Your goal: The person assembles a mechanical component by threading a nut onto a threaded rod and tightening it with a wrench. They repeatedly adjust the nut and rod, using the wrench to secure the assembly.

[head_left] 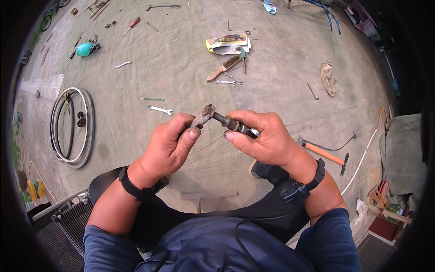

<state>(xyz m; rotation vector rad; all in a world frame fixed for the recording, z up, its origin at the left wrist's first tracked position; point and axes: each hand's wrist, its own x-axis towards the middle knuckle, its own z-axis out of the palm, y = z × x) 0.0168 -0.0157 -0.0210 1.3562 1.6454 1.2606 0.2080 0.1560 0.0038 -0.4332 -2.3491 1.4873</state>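
My left hand (pixel 165 147) pinches a short, worn grey metal arm (pixel 201 119) between thumb and fingers; the arm ends in a brownish, blocky head. My right hand (pixel 265 138) is closed round a dark metal shaft (pixel 226 121) with stepped collars and a shiny end piece. The tip of the shaft meets the arm's head, with the two at an angle. I cannot tell whether they are joined. Both hands are held in front of me above the ground cloth. A combination wrench (pixel 160 109) lies beyond my left hand, and a green pencil (pixel 152 99) is just past it.
A wire brush (pixel 224 69) and wrenches lie ahead, by a yellow-black package (pixel 226 43). Bicycle tyres (pixel 89 131) rest at the left, a teal container (pixel 84 49) farther off. An orange-bodied hand pump (pixel 324 153) lies right, near a pale hose (pixel 361 167).
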